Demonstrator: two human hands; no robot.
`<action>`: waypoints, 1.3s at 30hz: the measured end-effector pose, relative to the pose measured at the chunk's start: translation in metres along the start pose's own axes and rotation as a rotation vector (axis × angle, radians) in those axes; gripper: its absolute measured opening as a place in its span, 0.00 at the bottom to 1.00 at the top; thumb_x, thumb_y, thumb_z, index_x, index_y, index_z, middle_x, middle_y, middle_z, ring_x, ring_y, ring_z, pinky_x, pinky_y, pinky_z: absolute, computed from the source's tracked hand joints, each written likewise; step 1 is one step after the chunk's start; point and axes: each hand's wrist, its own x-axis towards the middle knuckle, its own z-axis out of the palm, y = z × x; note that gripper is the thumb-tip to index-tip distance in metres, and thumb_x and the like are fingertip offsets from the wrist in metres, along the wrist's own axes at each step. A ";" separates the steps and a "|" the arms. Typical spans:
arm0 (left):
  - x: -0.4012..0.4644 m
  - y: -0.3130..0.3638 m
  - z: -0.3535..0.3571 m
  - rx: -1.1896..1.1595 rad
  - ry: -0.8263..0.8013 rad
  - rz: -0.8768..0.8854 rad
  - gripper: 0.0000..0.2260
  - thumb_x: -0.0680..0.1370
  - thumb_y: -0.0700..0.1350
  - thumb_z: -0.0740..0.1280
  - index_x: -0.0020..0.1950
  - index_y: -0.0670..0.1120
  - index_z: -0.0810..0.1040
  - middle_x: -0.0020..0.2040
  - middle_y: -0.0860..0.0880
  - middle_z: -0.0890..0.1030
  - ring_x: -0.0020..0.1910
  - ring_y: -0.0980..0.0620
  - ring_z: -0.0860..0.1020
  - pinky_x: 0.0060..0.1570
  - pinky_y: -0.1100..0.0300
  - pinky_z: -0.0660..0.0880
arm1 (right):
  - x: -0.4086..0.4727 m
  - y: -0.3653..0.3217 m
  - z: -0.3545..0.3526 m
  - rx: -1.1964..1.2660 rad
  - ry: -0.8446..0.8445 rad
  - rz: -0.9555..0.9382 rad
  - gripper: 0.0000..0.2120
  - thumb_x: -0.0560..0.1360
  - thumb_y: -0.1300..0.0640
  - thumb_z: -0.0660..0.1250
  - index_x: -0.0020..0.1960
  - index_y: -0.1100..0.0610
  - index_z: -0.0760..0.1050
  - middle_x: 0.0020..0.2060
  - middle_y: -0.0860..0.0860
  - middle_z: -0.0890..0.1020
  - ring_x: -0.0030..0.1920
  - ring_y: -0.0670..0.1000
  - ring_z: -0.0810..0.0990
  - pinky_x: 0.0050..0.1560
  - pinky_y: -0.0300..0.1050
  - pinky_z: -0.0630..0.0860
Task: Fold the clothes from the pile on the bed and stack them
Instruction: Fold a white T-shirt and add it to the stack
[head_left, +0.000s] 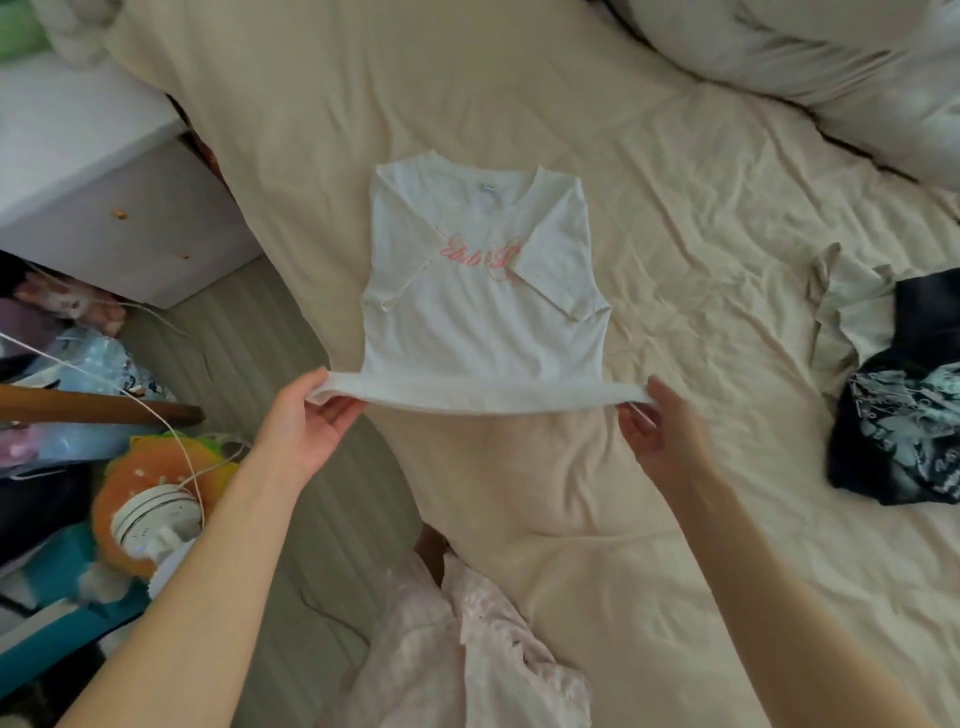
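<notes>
A white cabinet (104, 208) stands at far left beside the bed (675, 519), which is covered by a cream sheet. At the centre of the bed lies a white T-shirt (483, 322), collar away from the person and both sleeves folded inward over pink script lettering that is only partly readable; the left hand (306, 421) pinches the left corner of its raised hem, and the right hand (660, 431) pinches the right corner. Farther right, near the bed edge, lie a beige garment (841, 312) and a dark printed garment (904, 431), touching each other.
</notes>
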 end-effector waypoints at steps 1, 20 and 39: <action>0.004 0.011 0.016 -0.030 -0.008 0.017 0.03 0.78 0.38 0.62 0.45 0.41 0.73 0.42 0.43 0.80 0.43 0.47 0.81 0.40 0.54 0.80 | 0.003 -0.011 0.015 0.054 -0.011 0.003 0.04 0.77 0.62 0.65 0.44 0.60 0.73 0.38 0.55 0.77 0.32 0.50 0.81 0.29 0.37 0.78; 0.150 0.101 0.161 0.081 -0.014 0.066 0.04 0.80 0.42 0.61 0.52 0.42 0.73 0.44 0.46 0.79 0.40 0.50 0.79 0.37 0.59 0.78 | 0.119 -0.098 0.192 0.202 -0.116 0.013 0.11 0.80 0.57 0.61 0.58 0.62 0.68 0.51 0.59 0.77 0.49 0.57 0.81 0.51 0.48 0.80; 0.147 0.027 0.087 -0.083 0.135 -0.236 0.05 0.78 0.44 0.65 0.50 0.43 0.74 0.53 0.46 0.77 0.51 0.49 0.76 0.51 0.54 0.72 | 0.131 -0.025 0.100 -0.208 0.102 0.031 0.14 0.75 0.67 0.65 0.60 0.61 0.76 0.48 0.55 0.80 0.46 0.53 0.79 0.44 0.44 0.77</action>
